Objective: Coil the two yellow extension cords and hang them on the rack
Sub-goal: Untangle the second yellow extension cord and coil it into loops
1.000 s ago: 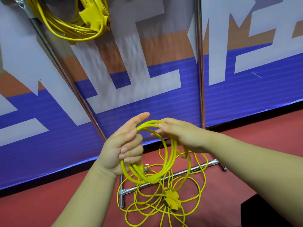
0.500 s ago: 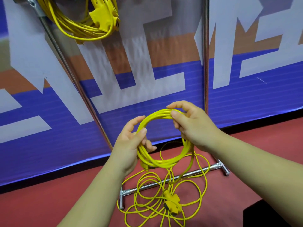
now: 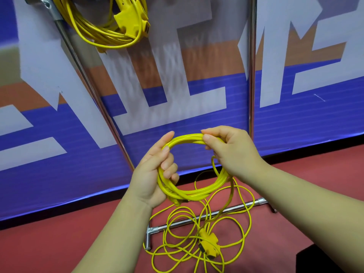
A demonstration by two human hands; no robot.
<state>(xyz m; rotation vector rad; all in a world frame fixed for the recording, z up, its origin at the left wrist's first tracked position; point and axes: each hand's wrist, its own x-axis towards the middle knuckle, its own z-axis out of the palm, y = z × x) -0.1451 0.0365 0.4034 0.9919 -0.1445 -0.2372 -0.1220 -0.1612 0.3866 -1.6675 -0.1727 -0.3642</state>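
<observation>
Left hand (image 3: 151,174) is closed around the left side of a cord coil (image 3: 193,192), fingers (image 3: 167,164) wrapped over the bundled loops, thumb up along the outer edge. Right hand (image 3: 230,152) pinches the coil's top right, thumb and index tip clamped on the strands, the rest of the loop running down behind the palm. Coil is held upright in the air in front of the blue banner (image 3: 59,174), between the two rack poles (image 3: 94,91). The uncoiled rest of the same cord trails down from the coil to the red floor (image 3: 59,243), lying in loose tangled loops (image 3: 242,229) over the rack's base bar (image 3: 177,223), with its yellow socket block (image 3: 207,243) on the floor in the middle of the tangle. Second cord (image 3: 110,34) is already coiled and hangs at top left on the rack, its socket block (image 3: 131,18) dangling against the loops.
</observation>
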